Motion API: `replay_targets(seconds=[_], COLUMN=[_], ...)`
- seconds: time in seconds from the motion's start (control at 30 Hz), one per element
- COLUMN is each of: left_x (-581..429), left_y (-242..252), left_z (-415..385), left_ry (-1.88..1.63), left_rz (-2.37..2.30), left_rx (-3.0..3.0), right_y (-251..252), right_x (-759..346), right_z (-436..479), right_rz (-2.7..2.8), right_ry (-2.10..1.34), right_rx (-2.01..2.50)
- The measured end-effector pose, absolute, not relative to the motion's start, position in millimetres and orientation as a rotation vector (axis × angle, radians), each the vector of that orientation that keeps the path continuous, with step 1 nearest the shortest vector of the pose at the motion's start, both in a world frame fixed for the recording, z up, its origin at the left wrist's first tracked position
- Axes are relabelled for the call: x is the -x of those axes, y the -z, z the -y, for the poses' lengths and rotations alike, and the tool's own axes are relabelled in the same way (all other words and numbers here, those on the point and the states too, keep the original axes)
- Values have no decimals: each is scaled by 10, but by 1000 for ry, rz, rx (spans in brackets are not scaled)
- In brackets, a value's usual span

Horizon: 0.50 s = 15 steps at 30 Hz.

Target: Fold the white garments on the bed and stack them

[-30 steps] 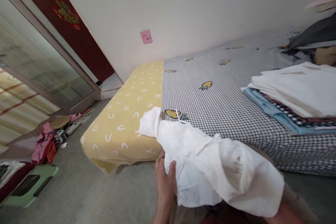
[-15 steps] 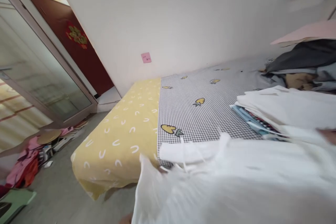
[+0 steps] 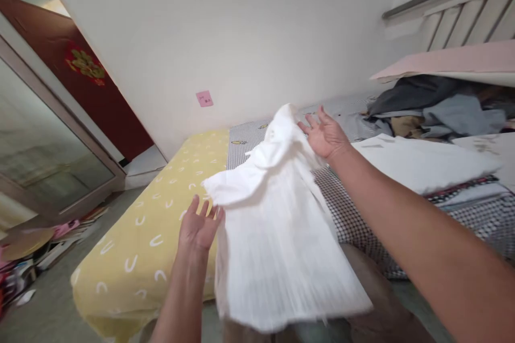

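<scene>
A white long garment [image 3: 273, 236], like a shirt or blouse with a sleeve showing, lies over the near edge of the bed, its lower part hanging toward me. My left hand [image 3: 199, 228] is at the sleeve on the left, palm up and fingers spread; whether its fingertips touch the cloth I cannot tell. Beside the upper right of the garment, my right hand [image 3: 326, 136] is open too, fingers apart, with nothing gripped. The far end of the garment is bunched, so its collar is unclear.
The bed carries a yellow patterned sheet [image 3: 137, 244] and a checked sheet [image 3: 341, 214]. On the right are folded white clothes [image 3: 426, 163], a heap of dark clothes [image 3: 422, 94] and a pink sheet-like piece [image 3: 450, 59]. Items [image 3: 36, 257] lie on the floor at left.
The white garment, earlier a blurred spread close to me, now lies further forward on the bed. Both hands have come into full view, open. The view has shifted right.
</scene>
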<state>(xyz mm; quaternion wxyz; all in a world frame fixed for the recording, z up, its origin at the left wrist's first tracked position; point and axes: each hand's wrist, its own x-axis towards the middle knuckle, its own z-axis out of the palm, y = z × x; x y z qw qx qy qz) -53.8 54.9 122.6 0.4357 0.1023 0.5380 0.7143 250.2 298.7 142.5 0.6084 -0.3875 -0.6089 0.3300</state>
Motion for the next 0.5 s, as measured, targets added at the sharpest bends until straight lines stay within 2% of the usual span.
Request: replay_targets(seconds=[0.07,0.13,0.2,0.3,0.4,0.5], left_x=[660,788,876,881,757,568], left_y=[-1024,-637,-175,377,603,626], left_z=[-633,-523,-318,-44,21,-123], left_ry=[-1851,-1949,-1938,-1802,-1788,-1733], left_rz=[-1383,-1491,-1604,-1733,-1888,-2043], left_rx=[-187,-193,-133,-72,-268,-553], right_y=[-1186,-718,-142,556,846,888], right_x=[-2510,-2515,-2545,-2627,-2667,-2641], right_z=[-3062,-3041,-2919,-2615,-2349,-2240], right_rz=[1434,1495,1561,1555,1627,1785], right_ry=[-906,-915,-730,-566,-445,-296], right_rx=[952,1148,1402,1487,1432,1411])
